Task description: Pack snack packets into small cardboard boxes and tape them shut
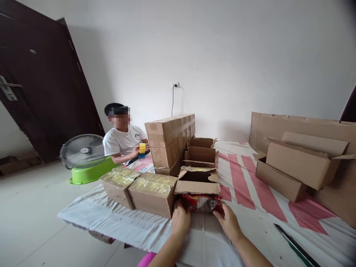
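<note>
A red plastic packet with a clear window lies at the table's near side, against the front of an open cardboard box. My left hand grips the packet's left end, its fingers partly hidden behind it. At the right end, my right hand has thumb and fingers closed on the same packet. The box's flaps stand up and its inside is dark. Just left of my left hand sits a taped cardboard box, with a second taped box beside it.
Stacked taped boxes stand behind, next to more open boxes. Opened cartons lean at the right. A utility knife lies near right. Across the table, a person holds a yellow tape roll. A fan is at left.
</note>
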Action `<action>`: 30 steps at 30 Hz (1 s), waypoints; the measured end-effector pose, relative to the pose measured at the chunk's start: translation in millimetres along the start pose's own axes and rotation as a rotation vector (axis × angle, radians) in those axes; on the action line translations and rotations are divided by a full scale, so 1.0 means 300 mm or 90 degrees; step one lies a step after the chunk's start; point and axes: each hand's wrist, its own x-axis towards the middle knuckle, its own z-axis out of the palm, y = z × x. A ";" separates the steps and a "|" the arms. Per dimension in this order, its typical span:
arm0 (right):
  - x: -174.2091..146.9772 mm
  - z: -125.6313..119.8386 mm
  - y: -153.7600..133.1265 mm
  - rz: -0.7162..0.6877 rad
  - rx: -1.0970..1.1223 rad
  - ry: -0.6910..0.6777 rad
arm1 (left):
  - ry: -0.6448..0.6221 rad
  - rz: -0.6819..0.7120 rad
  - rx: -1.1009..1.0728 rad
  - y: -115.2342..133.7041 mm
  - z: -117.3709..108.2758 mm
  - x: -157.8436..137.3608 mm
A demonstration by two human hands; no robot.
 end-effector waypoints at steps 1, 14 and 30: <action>-0.004 -0.005 -0.014 -0.005 0.008 -0.033 | 0.043 0.038 0.014 0.002 0.001 -0.041; -0.029 -0.009 -0.041 0.048 0.043 0.015 | -0.101 0.227 0.420 0.196 0.054 -0.049; -0.042 0.000 -0.048 0.067 -0.029 -0.040 | -0.101 0.128 0.227 0.237 0.187 0.282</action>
